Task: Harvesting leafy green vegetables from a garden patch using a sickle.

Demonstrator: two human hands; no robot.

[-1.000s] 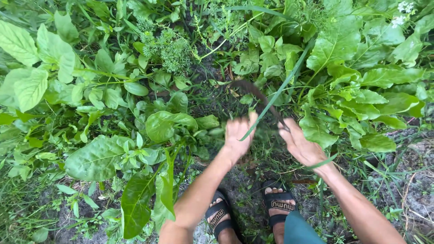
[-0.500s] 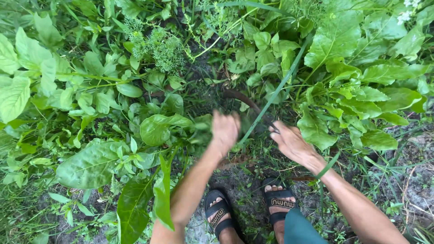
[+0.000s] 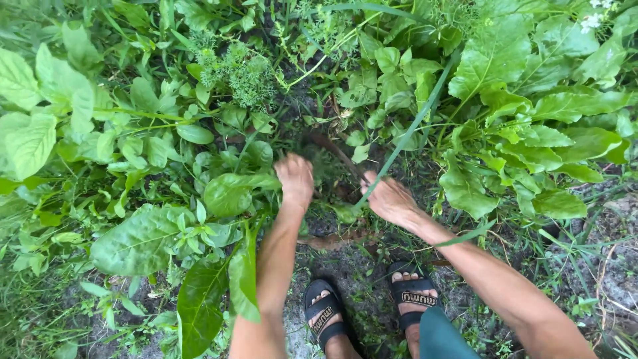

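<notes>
My left hand [image 3: 296, 178] reaches into low green weeds [image 3: 249, 163] beside a broad leaf [image 3: 232, 193], its fingers curled on a clump of stems. Motion blur hides the exact grip. My right hand [image 3: 389, 199] is shut on the handle of a sickle [image 3: 335, 151]. Its dark curved blade runs up and to the left, into the gap of dark soil between the two hands. A long grass blade [image 3: 409, 133] crosses just above my right hand.
Dense broad-leaved plants fill the left [image 3: 143, 239] and the upper right [image 3: 518, 73]. My feet stand in black sandals [image 3: 323, 319] [image 3: 412, 299] on dark soil. Bare sandy ground [image 3: 611, 266] with thin grass lies at the lower right.
Both hands have moved left and further from me, into the weeds. The left hand went from open to curled on the plants. The sickle blade swung left and lower.
</notes>
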